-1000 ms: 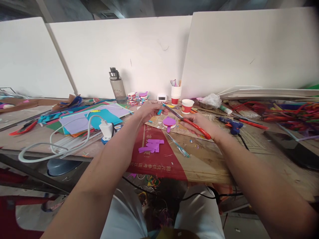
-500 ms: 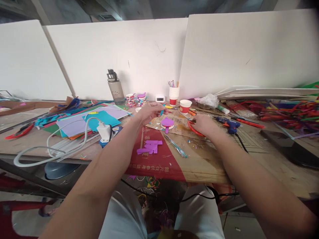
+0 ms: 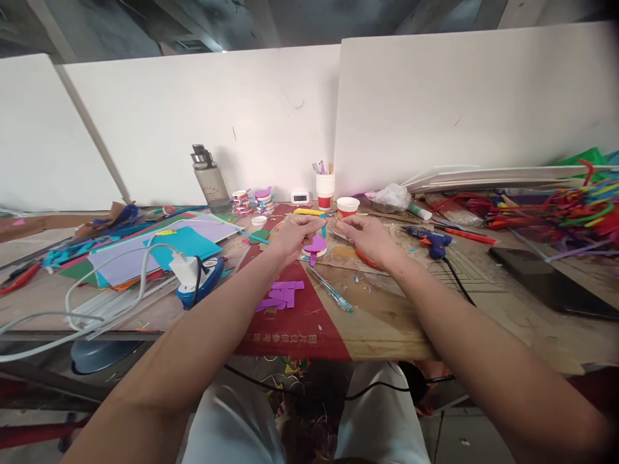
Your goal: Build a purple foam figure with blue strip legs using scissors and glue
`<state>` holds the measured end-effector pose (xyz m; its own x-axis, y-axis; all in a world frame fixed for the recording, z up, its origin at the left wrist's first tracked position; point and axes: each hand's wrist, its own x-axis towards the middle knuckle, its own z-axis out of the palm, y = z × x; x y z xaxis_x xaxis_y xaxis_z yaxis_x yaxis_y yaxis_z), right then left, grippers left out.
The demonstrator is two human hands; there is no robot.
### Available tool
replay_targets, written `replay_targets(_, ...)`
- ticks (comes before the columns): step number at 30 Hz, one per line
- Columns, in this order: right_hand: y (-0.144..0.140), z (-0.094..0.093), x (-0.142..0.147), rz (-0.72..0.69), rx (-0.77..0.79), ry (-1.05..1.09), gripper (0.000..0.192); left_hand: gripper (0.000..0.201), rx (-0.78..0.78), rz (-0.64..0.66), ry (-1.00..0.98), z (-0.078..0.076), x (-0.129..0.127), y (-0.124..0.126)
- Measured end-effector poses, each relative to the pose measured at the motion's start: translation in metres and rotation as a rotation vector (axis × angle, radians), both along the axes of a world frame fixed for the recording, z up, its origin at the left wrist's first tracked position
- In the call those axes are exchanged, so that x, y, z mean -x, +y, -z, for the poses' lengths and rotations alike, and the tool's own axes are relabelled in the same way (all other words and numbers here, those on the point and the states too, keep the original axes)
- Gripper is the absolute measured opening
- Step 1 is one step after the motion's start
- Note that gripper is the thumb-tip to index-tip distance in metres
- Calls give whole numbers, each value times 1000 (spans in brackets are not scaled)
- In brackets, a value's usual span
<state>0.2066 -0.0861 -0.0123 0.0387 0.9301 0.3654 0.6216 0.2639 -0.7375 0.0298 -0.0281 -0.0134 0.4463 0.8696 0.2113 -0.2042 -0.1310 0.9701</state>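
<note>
My left hand (image 3: 294, 233) pinches a small teal strip (image 3: 323, 227) just above a purple round cut-out on a white disc (image 3: 315, 245). That cut-out lies on a cardboard sheet (image 3: 348, 258). My right hand (image 3: 368, 236) hovers low with its fingers spread, reaching toward the left hand. Red-handled scissors (image 3: 366, 260) lie on the cardboard under its palm, partly hidden. I cannot tell whether the palm touches them.
Purple scraps (image 3: 283, 295) and a teal pen (image 3: 331, 290) lie on the red mat near me. Coloured paper sheets (image 3: 145, 248), a white charger (image 3: 184, 269) and cable lie left. A bottle (image 3: 206, 177), cups (image 3: 325, 185), a blue glue gun (image 3: 430, 237) and pipe cleaners (image 3: 570, 206) are behind and right.
My right hand lowered the scissors from beside the strip onto the cardboard and let go of them. The left hand kept the teal strip. The view has shifted so things sit further left.
</note>
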Motion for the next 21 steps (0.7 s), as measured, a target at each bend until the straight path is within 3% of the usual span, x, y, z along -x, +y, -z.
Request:
replay_targets(6,6,10,10,-139,12,268,29,35,47,-4,28,8,-9,-5)
replay_targets(14,10,8,5,-105,143,265,24,43,44,56,125,7,-7,-4)
replay_targets(17,11,9,-1,-68,196,22,17,37,-138,-79,334,4,3,5)
replay_targets(21,11,11,-5,0,313,-265,12,28,-446,-362,827,4,18,22)
